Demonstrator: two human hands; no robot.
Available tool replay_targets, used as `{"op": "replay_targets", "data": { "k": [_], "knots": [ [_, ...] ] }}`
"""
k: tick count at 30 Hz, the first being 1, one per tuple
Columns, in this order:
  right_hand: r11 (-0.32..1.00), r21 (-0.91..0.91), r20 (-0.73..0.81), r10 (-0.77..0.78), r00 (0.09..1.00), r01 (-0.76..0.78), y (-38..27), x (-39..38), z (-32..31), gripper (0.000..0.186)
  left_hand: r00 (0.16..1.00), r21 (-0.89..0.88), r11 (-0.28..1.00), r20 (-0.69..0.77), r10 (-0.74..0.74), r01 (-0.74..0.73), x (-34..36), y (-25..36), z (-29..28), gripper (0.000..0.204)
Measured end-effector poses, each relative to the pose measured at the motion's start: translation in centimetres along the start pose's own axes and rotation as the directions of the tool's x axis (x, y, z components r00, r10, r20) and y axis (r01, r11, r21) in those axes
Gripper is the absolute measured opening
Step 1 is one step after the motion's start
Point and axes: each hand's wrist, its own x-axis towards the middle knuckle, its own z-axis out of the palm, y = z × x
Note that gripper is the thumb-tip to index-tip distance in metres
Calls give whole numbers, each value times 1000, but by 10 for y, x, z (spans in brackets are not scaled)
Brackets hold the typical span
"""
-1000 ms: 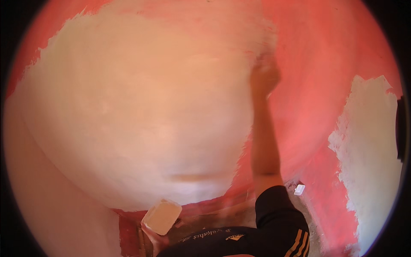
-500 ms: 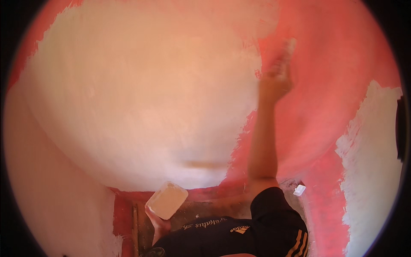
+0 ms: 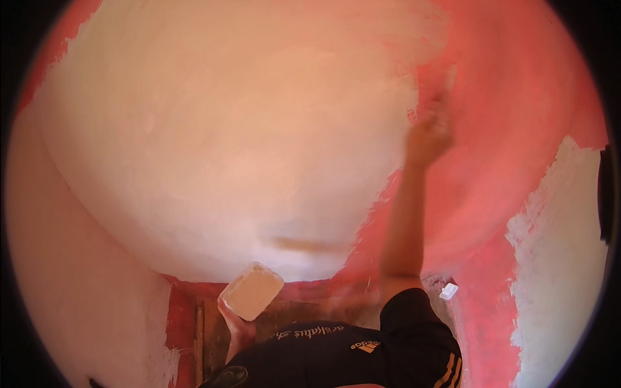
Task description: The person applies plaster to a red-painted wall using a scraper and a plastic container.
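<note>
My right hand (image 3: 430,136) is raised against the wall, closed on a motion-blurred paintbrush (image 3: 445,87) whose pale tip sits over red paint (image 3: 498,116), just right of the ragged edge of a large cream-painted patch (image 3: 226,129). Low at center, my left hand (image 3: 231,320) grips a rectangular tub (image 3: 252,291) filled with cream paint, held tilted slightly in the view. A dark sleeve covers my upper right arm.
Side walls curve in at both rims, the left pale (image 3: 90,258), the right part red, part cream (image 3: 556,258). Below is a dirty floor (image 3: 310,307) with a plank (image 3: 199,343) at left. A small white object (image 3: 448,291) lies at lower right. A dark shape edges the right rim.
My right hand and brush have moved rightward over the red area, blurred throughout. The tub in my left hand appears higher in view than a second ago.
</note>
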Motion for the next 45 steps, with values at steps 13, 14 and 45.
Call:
{"op": "replay_targets", "data": {
  "k": [13,14,45],
  "knots": [
    [914,270,19,309,951,-302,2,-42,14,31,999,-59,998,50,5,-2,47,34,-76,51],
    [960,151,-38,244,969,-235,13,-35,20,33,999,-46,999,38,2,0,47,36,-79,55],
    [997,40,961,-54,270,59,-153,-343,-89,8,836,-125,826,94,-541,549,118,106,-68,61]
  ]
}}
